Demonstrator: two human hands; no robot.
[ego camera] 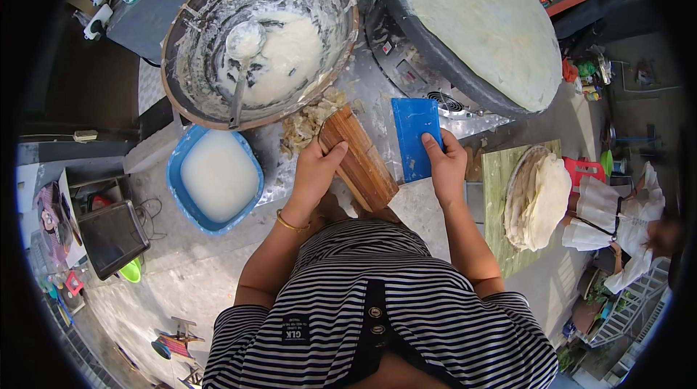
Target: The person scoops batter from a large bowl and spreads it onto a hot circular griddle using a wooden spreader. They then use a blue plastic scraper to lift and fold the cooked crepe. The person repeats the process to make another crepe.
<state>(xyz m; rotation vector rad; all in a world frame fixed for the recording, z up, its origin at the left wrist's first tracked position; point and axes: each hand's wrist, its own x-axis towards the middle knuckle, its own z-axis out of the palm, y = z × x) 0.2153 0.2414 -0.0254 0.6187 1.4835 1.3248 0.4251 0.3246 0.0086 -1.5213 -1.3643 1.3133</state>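
Observation:
My left hand [321, 171] grips a flat wooden board [360, 160] by its edge, thumb on top. In my right hand [449, 168] is a blue plastic scraper [417, 136], smeared with a little batter and held apart from the board. Ahead to the right, a large round griddle [414, 35] carries a thin pale layer of batter [484, 24] across its top. At front left, a wide basin [171, 70] contains white batter [294, 51] and a metal ladle [242, 73]. Dried batter scraps [305, 125] lie beside the basin, partly behind the board.
A blue tub [177, 187] of white liquid or batter [220, 176] stands to my left. On my right, stacked thin flatbreads [539, 204] rest on a greenish board [495, 171]. Beyond them is another person [599, 209] in white. A dark-screened device [113, 239] sits farther left.

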